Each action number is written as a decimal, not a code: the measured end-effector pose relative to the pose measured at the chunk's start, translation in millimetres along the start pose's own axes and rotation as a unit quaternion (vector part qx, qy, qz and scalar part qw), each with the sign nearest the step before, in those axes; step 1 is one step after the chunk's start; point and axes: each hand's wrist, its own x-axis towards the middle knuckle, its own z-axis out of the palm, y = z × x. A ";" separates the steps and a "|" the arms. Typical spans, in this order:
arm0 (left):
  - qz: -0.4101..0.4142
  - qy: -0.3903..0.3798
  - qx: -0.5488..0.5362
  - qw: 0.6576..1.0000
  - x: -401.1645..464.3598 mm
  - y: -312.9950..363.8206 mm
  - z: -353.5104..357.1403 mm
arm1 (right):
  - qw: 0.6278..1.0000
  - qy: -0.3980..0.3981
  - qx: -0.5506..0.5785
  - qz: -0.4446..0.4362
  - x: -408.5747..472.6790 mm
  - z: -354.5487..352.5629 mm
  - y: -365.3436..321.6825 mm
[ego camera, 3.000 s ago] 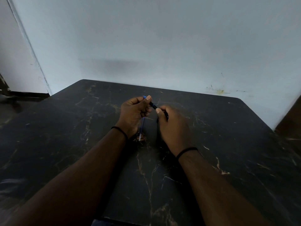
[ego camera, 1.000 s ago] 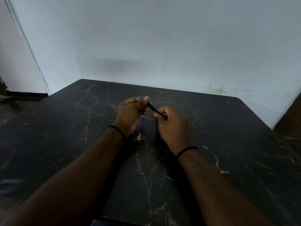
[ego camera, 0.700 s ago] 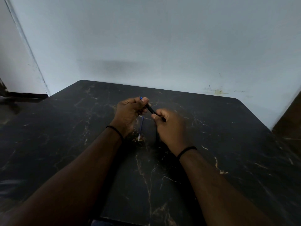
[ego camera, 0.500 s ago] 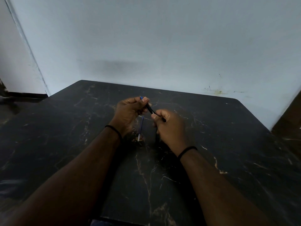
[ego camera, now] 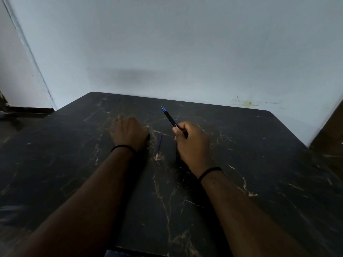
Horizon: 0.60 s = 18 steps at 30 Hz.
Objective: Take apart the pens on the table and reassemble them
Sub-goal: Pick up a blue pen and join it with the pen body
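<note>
The right hand (ego camera: 193,143) pinched a black pen (ego camera: 173,121) with a blue end, raised above the dark table (ego camera: 259,164). A thin blue refill (ego camera: 159,145) lay on the table between the hands, so reassembly seemed unfinished. The left hand (ego camera: 129,132) rested knuckles-up on the table; whether it held something I cannot tell.

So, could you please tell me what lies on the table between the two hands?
In the head view, a thin blue refill lies on the dark table between them.
</note>
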 end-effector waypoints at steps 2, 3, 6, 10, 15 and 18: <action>-0.038 -0.021 -0.004 0.999 -1.2 2.5 -2.3 | 1.000 0.002 0.002 0.001 0.2 0.4 0.6; -0.059 -0.031 -0.017 0.998 -1.6 2.6 -3.6 | 1.000 0.002 0.003 0.001 0.3 0.7 0.7; -0.065 -0.074 -0.009 0.995 -4.8 2.3 -7.1 | 1.000 0.001 0.000 0.000 0.6 1.5 0.4; -0.067 -0.115 -0.014 0.991 -5.6 0.9 -9.3 | 1.000 -0.005 -0.006 -0.003 0.5 1.9 0.7; -0.051 -0.105 -0.058 0.992 -3.2 0.5 -5.3 | 1.000 -0.001 -0.023 -0.009 1.1 3.5 3.5; -0.052 -0.080 -0.129 0.987 0.3 -2.1 0.1 | 1.000 -0.002 -0.025 -0.014 1.4 5.9 5.2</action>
